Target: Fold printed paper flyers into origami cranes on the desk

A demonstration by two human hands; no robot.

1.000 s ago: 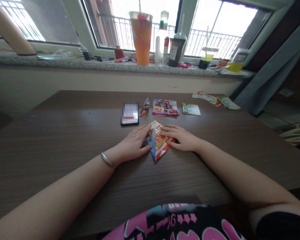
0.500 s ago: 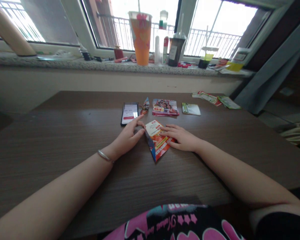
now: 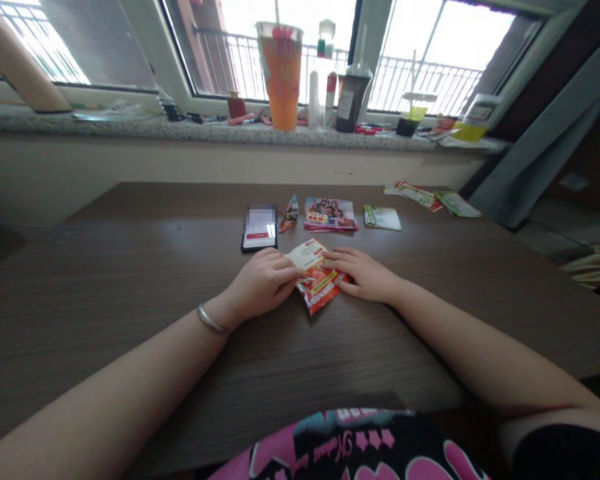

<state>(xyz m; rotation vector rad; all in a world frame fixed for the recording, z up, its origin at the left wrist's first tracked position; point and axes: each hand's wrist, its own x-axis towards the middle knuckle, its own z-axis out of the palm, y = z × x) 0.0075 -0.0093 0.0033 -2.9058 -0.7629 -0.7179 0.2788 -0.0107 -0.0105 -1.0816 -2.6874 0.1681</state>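
Observation:
A colourful printed paper flyer (image 3: 320, 287), orange, red and white and partly folded, lies on the brown table in front of me. My left hand (image 3: 266, 280) is closed at its left edge, thumb and fingers pinching the paper there; some of the fingertips are hidden. Flat on the flyer's right side rests my right hand (image 3: 363, 275), fingers stretched out and a little apart. Just beyond my left hand lies a phone (image 3: 260, 230) with a lit screen. Beside the phone stands a small folded paper piece (image 3: 289, 215).
Behind the flyer sits a stack of printed leaflets (image 3: 331, 215), with a smaller stack of cards (image 3: 383, 218) to its right. More leaflets (image 3: 420, 197) lie at the far right. A tall orange drink cup (image 3: 283, 80) and a dark cup (image 3: 353, 100) stand on the windowsill (image 3: 205, 133).
My left hand has gone from a pointing finger near the small folded piece to a grip on the flyer's left edge. That edge's dark blue fold no longer shows. My right hand stays put.

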